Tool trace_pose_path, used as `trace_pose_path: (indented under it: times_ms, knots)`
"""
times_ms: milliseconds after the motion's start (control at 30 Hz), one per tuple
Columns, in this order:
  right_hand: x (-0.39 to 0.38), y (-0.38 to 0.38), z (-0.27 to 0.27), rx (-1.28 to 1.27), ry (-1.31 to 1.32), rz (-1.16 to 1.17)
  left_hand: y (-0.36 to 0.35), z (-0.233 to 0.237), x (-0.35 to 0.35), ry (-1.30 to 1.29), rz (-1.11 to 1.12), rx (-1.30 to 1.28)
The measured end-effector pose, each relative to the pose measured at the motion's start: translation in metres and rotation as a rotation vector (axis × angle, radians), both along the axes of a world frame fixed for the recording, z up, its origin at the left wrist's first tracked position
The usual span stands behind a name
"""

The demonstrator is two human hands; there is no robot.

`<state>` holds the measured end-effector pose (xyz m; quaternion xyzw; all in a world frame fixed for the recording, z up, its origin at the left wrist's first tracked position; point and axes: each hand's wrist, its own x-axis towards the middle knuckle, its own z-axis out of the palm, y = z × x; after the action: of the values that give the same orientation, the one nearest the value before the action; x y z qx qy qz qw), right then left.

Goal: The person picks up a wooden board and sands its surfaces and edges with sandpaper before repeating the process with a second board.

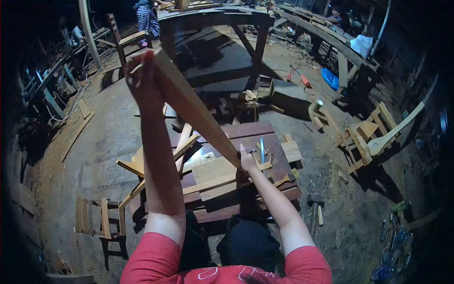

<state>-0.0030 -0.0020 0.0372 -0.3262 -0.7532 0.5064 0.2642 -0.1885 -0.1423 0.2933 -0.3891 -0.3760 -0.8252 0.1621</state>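
Observation:
A long wooden board (196, 106) slants across the head view, its upper end raised near the camera. My left hand (142, 73) is closed around that upper end, fingers curled over the edge. At the lower end, my right hand (247, 161) grips the board just above a low reddish-brown work table (248, 130). Beneath my hands, a wide pale plank (210, 173) and narrower wood strips lie on the table. A thin blue tool or strip (262, 149) and a brush-like object (286, 178) lie right of my right hand.
Small wooden chair-like frames stand at left (105, 217) and right (371, 135). A hammer (314, 213) lies on the floor right of the table. A large workbench (215, 20) stands ahead, with a person in checked trousers (147, 21) behind it. A blue bag (330, 78) lies beyond.

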Motion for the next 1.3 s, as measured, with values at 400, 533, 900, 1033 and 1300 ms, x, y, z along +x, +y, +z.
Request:
trace_pose_path:
  times_ms: [400, 533, 900, 1033, 1300]
  knots:
    - [-0.009, -0.049, 0.074, 0.576, 0.059, 0.070, -0.023, -0.003, 0.004, -0.105, -0.317, 0.045]
    - [0.034, -0.009, -0.041, -0.288, 0.161, 0.087, -0.032, -0.011, -0.016, 0.024, -0.636, 0.085]
    - [0.007, -0.042, 0.038, 0.440, 0.413, 0.221, -0.032, -0.004, 0.000, 0.003, -0.590, 0.059]
    - [0.034, 0.011, -0.110, -0.223, 0.278, 0.134, -0.030, -0.005, -0.007, 0.064, -0.694, 0.094]
    - [-0.002, -0.042, 0.039, 0.326, 0.222, 0.090, -0.036, -0.009, -0.014, -0.030, -0.578, 0.085]
